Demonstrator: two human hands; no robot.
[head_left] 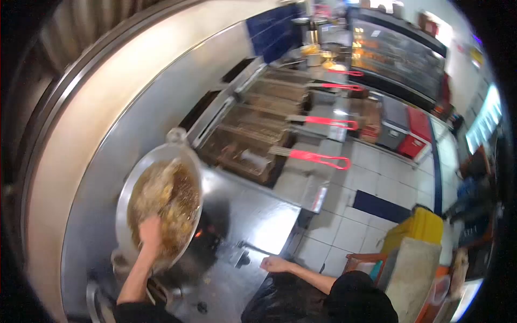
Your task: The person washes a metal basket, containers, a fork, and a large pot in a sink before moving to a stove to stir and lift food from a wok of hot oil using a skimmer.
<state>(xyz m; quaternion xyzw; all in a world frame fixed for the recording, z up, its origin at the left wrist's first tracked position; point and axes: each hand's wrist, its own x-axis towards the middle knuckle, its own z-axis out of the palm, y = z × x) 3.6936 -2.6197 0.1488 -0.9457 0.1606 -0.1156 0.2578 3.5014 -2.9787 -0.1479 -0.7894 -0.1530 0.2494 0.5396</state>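
Note:
A large two-handled metal pan (125, 215) stands at the left, holding bubbling brown oil with pale and golden food pieces (161, 194) in it. My left hand (150, 231) is over the near left part of the pan, above the food; its fingers are blurred, and whether they hold anything is hidden. My right hand (274, 264) is at the front edge of the steel counter (231, 204), its fingers curled, beside a small dark handle or knob (242, 259). A small orange flame glow shows to the right of the pan.
Beyond the pan stand fryers with wire baskets (231, 148) whose red handles (320, 158) stick out to the right. A glass display case (396, 54), red cooler (417, 132) and grey bin (394, 121) are farther back. A yellow container (425, 229) stands at the right.

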